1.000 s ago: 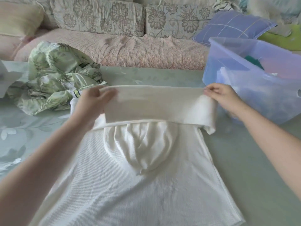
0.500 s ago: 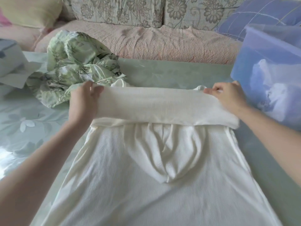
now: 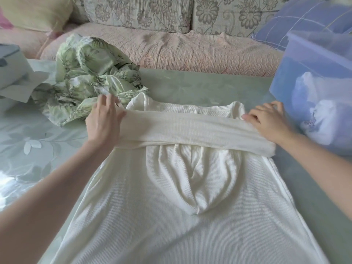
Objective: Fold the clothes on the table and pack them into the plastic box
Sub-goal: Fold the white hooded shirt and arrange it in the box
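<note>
White ribbed knit top [image 3: 190, 216] looks soft and limp, best held at both side edges. On it the left hand [image 3: 103, 121] lies spread flat; the right hand [image 3: 266, 121] has a curled grip, whether pinching I cannot tell.

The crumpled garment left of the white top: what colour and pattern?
The crumpled garment is pale green with a leaf print; head view.
</note>
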Motion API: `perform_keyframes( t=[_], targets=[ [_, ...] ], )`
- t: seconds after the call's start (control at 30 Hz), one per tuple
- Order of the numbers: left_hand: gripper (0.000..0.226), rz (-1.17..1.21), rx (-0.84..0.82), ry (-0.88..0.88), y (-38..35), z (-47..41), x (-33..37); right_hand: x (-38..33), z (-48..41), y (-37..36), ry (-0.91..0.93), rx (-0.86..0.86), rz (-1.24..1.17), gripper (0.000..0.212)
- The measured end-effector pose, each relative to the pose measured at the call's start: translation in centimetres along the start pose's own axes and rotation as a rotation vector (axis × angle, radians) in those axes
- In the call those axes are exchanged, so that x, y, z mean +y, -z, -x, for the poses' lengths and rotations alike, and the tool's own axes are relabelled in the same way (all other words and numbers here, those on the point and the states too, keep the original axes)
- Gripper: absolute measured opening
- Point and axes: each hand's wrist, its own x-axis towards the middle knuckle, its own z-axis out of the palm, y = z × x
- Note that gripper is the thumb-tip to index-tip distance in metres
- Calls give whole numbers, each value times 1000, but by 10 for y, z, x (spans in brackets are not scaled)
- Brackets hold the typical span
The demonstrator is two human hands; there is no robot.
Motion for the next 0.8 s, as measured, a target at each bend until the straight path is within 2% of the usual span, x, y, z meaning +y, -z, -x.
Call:
perform_keyframes(
  t=[0.1,0.17,0.27,0.33,0.37,0.47,0.53,0.63,0.7,0.8],
  targets=[
    [49,-5,31,-174,9,5,2,-11,6,7,-12,47,-48,63],
    [52,71,-136,-313,11,15,6,-23,17,19,-1,16,-113,62],
    [83,116,-515,-462,4,38,2,-31,45,25,57,-337,-227,69],
    [98,117,-611,-406,0,44,-7,-25,60,21,98,-533,-223,78],
    [102,115,-619,-387,0,44,-8,-20,65,17,117,-570,-215,80],
    [88,73,-628,-366,5,49,-4,-10,67,17,108,-595,-248,89],
    [73,73,-636,-356,8,53,-4,-12,66,24,99,-616,-212,85],
    [56,88,-641,-336,14,55,-11,-35,69,35,61,-530,-223,69],
    [54,89,-633,-330,16,57,-16,-55,77,37,1,-498,-323,61],
    [68,-8,-689,-376,15,59,-20,-70,88,29,8,-568,-255,72]
  ],
)
